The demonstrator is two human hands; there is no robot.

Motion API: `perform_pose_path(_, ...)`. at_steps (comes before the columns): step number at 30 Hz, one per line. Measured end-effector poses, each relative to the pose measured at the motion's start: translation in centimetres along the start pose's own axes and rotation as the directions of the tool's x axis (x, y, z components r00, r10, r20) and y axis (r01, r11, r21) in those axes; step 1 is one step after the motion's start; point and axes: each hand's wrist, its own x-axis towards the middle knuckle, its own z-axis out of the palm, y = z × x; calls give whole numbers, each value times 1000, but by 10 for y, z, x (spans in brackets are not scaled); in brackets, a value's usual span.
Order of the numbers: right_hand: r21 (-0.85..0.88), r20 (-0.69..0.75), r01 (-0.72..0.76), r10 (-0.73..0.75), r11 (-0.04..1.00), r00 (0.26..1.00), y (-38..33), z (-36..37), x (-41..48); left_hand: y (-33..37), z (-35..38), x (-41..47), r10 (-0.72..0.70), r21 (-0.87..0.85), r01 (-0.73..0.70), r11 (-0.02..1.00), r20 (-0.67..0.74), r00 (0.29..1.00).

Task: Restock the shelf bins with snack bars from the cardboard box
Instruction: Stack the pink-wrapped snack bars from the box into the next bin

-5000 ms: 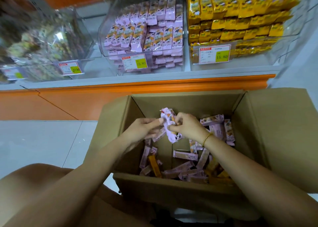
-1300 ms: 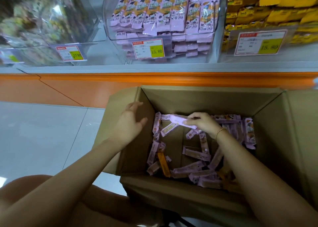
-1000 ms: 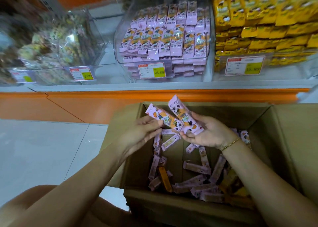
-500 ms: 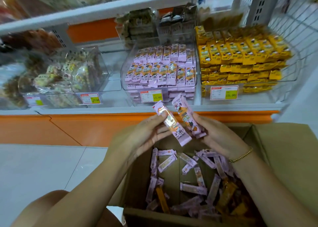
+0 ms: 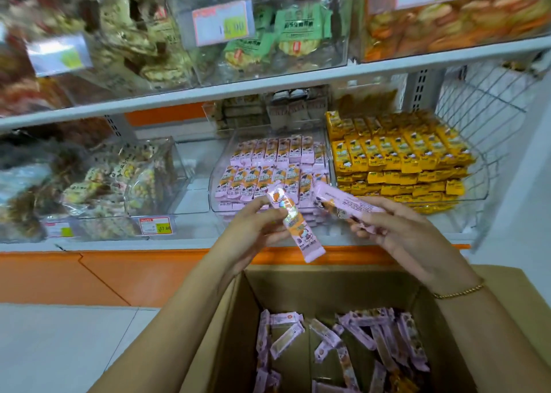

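My left hand (image 5: pixel 253 228) grips one pink snack bar (image 5: pixel 295 222), tilted with its lower end hanging free. My right hand (image 5: pixel 396 231) holds a second pink snack bar (image 5: pixel 343 203) lying across its fingers. Both hands hover just in front of the clear shelf bin (image 5: pixel 217 184) filled with rows of the same pink bars. Below them the open cardboard box (image 5: pixel 238 318) holds several loose pink bars (image 5: pixel 357 333) and a few orange ones.
A bin of yellow bars (image 5: pixel 396 160) stands right of the pink bin, inside a wire basket (image 5: pixel 489 100). Left is a clear bin of mixed snacks (image 5: pixel 104 184). The upper shelf (image 5: pixel 268 85) carries more bins. An orange shelf base (image 5: pixel 119 273) meets the pale floor.
Both hands have risen from the box toward the pink bin, each keeping its bar. The two bars have moved apart, and the view has tilted up to show the upper shelf.
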Motion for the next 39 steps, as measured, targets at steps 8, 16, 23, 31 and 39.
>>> perform_pose_path(8,-446,-204,258,-378,857,903,-38,7,30,47,10,80,16,239,-3,971,-51,999)
perform_pose_path(16,-713,-99,271,-475,647,874,-69,18,69,58,35,136,163,798,-45,601,-68,984)
perform_pose_path(23,-791,1,222,-362,570,932,-81,27,111,57,18,137,284,846,-134,516,-21,959)
perform_pose_path(31,-801,37,271,-407,534,912,-79,55,137,71,25,124,13,371,-63,926,136,991)
perform_pose_path(39,-879,476,389,-513,-274,714,-37,48,126,75,30,154,-135,81,130,988,71,988)
